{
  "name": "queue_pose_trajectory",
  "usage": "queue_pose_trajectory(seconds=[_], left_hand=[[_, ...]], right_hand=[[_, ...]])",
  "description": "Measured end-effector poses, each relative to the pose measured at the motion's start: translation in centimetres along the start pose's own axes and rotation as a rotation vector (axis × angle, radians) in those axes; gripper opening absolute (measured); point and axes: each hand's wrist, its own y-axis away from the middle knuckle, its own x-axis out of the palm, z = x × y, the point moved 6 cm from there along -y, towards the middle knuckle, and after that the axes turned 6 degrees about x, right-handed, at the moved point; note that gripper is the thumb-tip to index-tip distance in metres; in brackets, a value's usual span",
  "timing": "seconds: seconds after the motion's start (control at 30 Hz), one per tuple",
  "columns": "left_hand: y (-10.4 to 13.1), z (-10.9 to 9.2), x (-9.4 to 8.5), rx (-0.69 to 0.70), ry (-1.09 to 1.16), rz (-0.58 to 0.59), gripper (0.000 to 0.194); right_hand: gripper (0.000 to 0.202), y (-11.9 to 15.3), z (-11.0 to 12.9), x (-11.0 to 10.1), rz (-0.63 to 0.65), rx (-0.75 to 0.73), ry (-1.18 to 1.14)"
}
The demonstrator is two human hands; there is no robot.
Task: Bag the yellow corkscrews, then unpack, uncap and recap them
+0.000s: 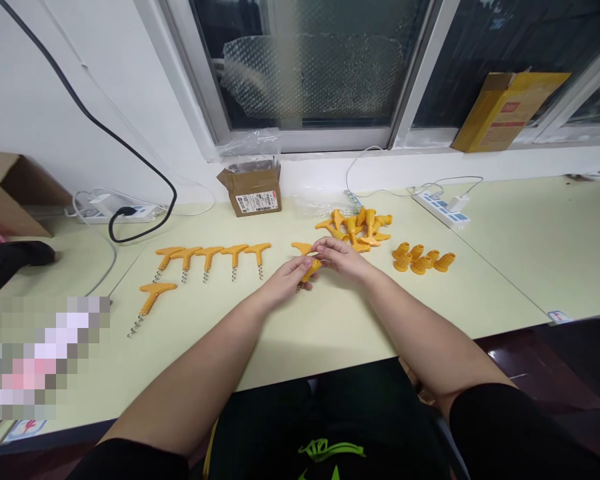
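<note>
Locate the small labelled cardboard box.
Head view, left of centre: the labelled cardboard box stands below the window frame, just beyond the row's rightmost corkscrew.

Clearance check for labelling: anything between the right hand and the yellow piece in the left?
Nothing visible: the right hand has its fingers close by the yellow piece in the left hand. Contact is unclear.

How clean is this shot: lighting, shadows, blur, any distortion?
Head view: even light on the table, with a soft shadow between the forearms; dark window with faint reflections; wide-angle stretch, strongest toward the edges; fine detail soft on the yellow piece at the left hand and right hand; pixelated patch at left hides what lies there.
</note>
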Motion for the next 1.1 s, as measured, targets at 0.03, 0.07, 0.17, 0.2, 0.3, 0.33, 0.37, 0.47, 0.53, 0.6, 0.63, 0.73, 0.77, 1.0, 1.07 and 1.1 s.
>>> queue_pose_trajectory(seconds=[0.03,0.07,0.17,0.2,0.3,0.33,0.37,0.47,0.53,0.6,0.63,0.73,0.77,1.0,1.07,1.1], left_hand=[[0.0,0.2,0.0,-0.012,0.001,-0.011,0.057],[0.0,0.2,-0.1,-0.015,-0.003,-0.029,0.056],[0.0,0.1,-0.6,-0.018,0.014,-0.107,0.055],[0.0,0.1,-0.6,-0.031,0.020,-0.126,0.056],[0.0,-0.1,-0.5,-0.068,-0.006,-0.143,0.060],[0.0,-0.2,-0.5,-0.072,-0.029,-0.148,0.058],[0.0,-0.4,-0.6,-0.071,-0.056,-0.159,0.056],[0.1,-1.2,-1.6,-0.020,-0.177,-0.235,0.038],[0.3,-2.2,-2.8,0.037,-0.304,-0.297,0.019],[0.6,-3.3,-4.1,0.078,-0.460,-0.346,0.010],[0.9,-3.9,-4.8,0.086,-0.540,-0.360,0.012],[2.3,-5.5,-6.9,0.093,-0.761,-0.368,0.014],[3.1,-5.9,-7.6,0.097,-0.823,-0.368,0.016],[14.1,-3.6,-13.0,-0.270,-1.137,-0.501,0.033],[17.4,-2.5,-14.0,-0.374,-1.186,-0.535,0.038],[18.8,-2.1,-14.5,-0.413,-1.216,-0.557,0.038]], right_hand=[[0.035,0.3,0.4,0.3,0.011,-0.043,0.076],[0.036,0.6,0.8,0.5,0.015,-0.096,0.178],[0.044,1.3,1.5,0.8,0.011,-0.236,0.450],[0.044,1.3,1.5,0.8,0.010,-0.259,0.485],[0.035,1.1,1.2,0.5,-0.005,-0.293,0.461],[0.034,1.0,1.1,0.5,-0.007,-0.300,0.448],[0.034,0.9,1.1,0.4,-0.008,-0.305,0.436],[0.034,0.8,1.5,-0.2,-0.056,-0.310,0.403],[0.033,0.8,1.9,-1.2,-0.146,-0.291,0.385],[0.032,0.9,2.1,-2.4,-0.239,-0.218,0.404],[0.031,1.0,2.1,-3.0,-0.278,-0.169,0.437],[0.030,2.3,2.6,-4.7,-0.363,-0.067,0.644],[0.030,3.0,3.0,-5.3,-0.401,-0.063,0.732],[0.026,9.4,5.0,-11.5,-0.757,-0.001,1.269],[0.024,10.1,4.4,-12.7,-0.746,0.052,1.371],[0.023,10.2,4.0,-13.1,-0.729,0.072,1.407]])
